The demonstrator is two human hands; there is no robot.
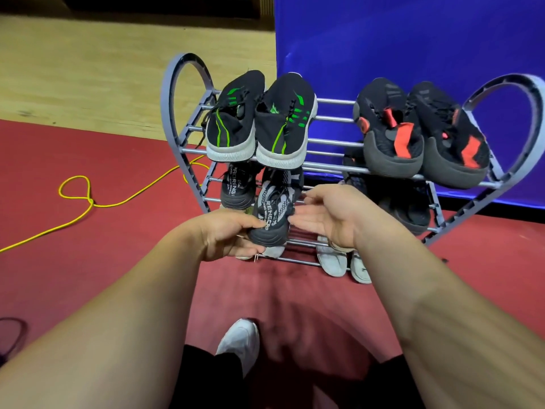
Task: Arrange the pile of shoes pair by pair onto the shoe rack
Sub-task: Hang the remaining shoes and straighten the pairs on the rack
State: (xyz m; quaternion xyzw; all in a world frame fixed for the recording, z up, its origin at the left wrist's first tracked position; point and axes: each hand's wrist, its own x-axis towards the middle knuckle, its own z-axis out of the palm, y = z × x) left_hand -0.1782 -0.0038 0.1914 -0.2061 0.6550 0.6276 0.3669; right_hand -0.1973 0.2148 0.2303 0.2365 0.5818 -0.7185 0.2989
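Head view: both forearms reach forward and down to the middle tier of the shoe rack [333,142]. Left hand [227,231] grips the heel of a black-and-grey sneaker [272,208], thumb on top, fingers curled under. Right hand [327,214] is flat, palm facing left, fingers straight and together at the sneaker's right side; can't tell if they actually touch it. Sneaker points toe-in at the front of the middle tier, heel tilted down toward the camera, just beside its matching sneaker [236,187] on the left.

Top tier: green-striped pair [256,122] on the left, red-patched pair [418,134] on the right, heels toward the camera. Middle tier right: dark shoes [410,208], mostly in shadow. Bottom tier: pale grey shoes [333,258], heels poking past the front bar.

Rack stands on red carpet [88,261]; wood floor [88,69] behind on the left, blue backdrop [413,39] behind on the right. Yellow cord [88,199] loops across the carpet left of the rack. Person's own white shoe [240,340] is at the bottom centre.

Bare bars show between the two top pairs, and on the middle tier between the held sneaker and the dark shoes. Heart-shaped end frames close off both sides of the rack.
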